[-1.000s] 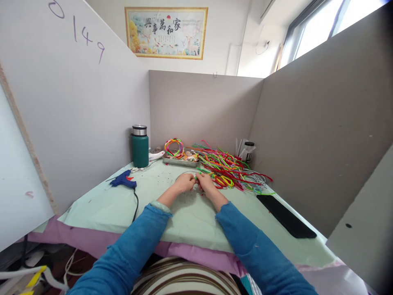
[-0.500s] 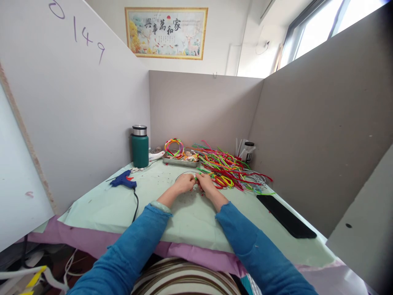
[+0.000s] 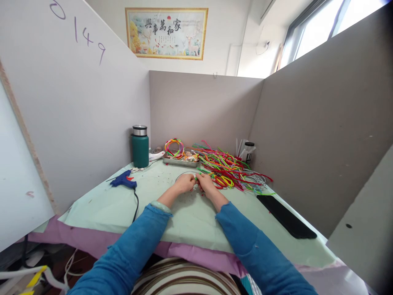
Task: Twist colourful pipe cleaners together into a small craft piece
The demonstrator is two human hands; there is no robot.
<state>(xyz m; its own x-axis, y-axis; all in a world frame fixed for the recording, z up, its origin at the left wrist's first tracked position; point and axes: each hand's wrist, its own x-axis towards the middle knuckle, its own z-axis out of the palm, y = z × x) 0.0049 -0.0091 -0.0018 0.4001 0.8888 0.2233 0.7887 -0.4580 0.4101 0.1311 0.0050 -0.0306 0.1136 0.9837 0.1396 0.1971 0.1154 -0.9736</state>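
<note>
My left hand (image 3: 185,182) and my right hand (image 3: 205,182) meet over the middle of the table, fingers closed and tips almost touching. Between them shows a small bit of green fuzzy pipe cleaner (image 3: 196,178), pinched from both sides. A thin dark wire hoop (image 3: 181,173) curves out behind my left hand; how it joins the green piece is hidden by the fingers. Just beyond my right hand lies a tangled heap of coloured pipe cleaners (image 3: 227,164), with yellow and red loops at its near edge.
A metal tray (image 3: 181,162) with small pieces carries a ring of colourful hoops (image 3: 174,148). To the left are a green bottle (image 3: 140,149) and a blue glue gun (image 3: 123,179) with its cord. A black phone-like slab (image 3: 285,215) lies right. Partition walls enclose the table.
</note>
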